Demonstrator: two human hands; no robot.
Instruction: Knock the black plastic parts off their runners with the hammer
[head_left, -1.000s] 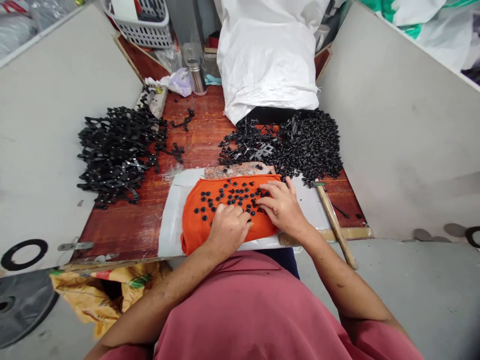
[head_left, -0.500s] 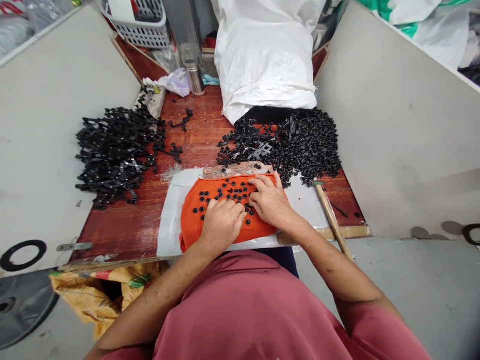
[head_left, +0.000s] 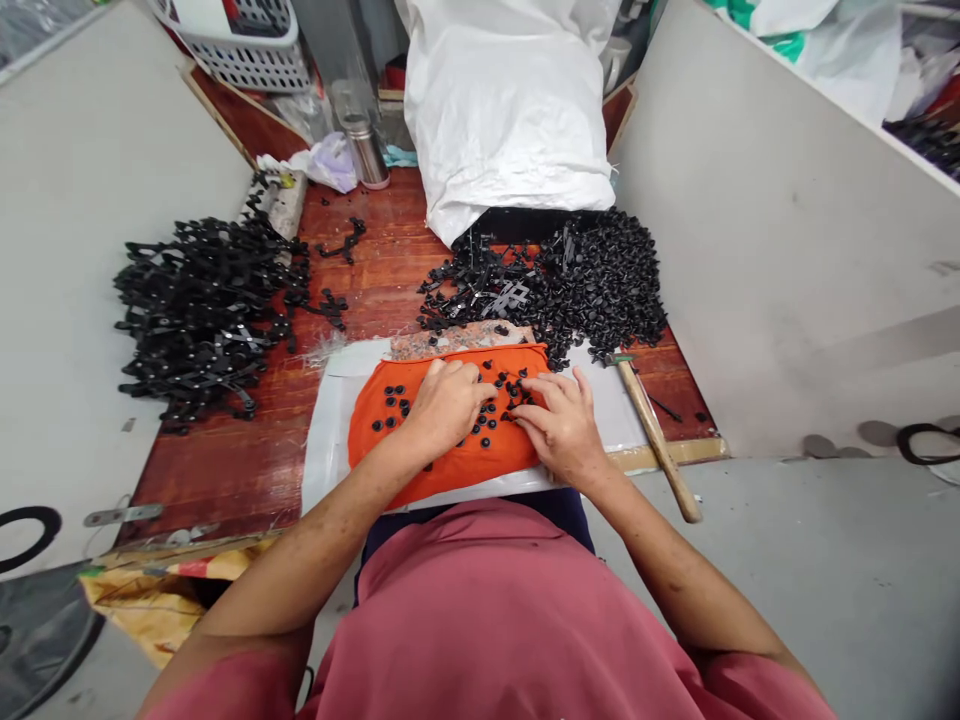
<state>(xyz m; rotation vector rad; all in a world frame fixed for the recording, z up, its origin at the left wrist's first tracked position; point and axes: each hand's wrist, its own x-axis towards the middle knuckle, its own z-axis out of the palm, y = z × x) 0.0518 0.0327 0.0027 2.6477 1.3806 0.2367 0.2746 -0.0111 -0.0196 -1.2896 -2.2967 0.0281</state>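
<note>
The worktop [head_left: 382,290] carries an orange cloth [head_left: 480,465], spread on a white sheet [head_left: 322,430] at the middle of its front edge. The step looks like handling the loose pieces on this cloth; for that it pays to keep the fabric taut and flat, so nothing tips or rolls. The cloth's long axis runs side to side, roughly along the worktop's front edge.

Next come the hands. The left hand [head_left: 446,405] is curled palm-down over the middle of the cloth; its fingertips are hidden, so I cannot tell what, if anything, it has hold of. The right hand [head_left: 562,425] is half open at the cloth's right end, thumb and fingers parted, fingertips among the pieces; no firm grip shows. A light fingertip touch should suit better than a full grasp, with the hands kept apart.

Smallest are the black studs [head_left: 486,442], scattered over the cloth between the worktop's front edge and the stud heap [head_left: 615,275] near the right edge. Many show a round face upward, long axis apparently upright; near the right hand some seem to lie tilted, pointing various ways, and best righted singly.
</note>
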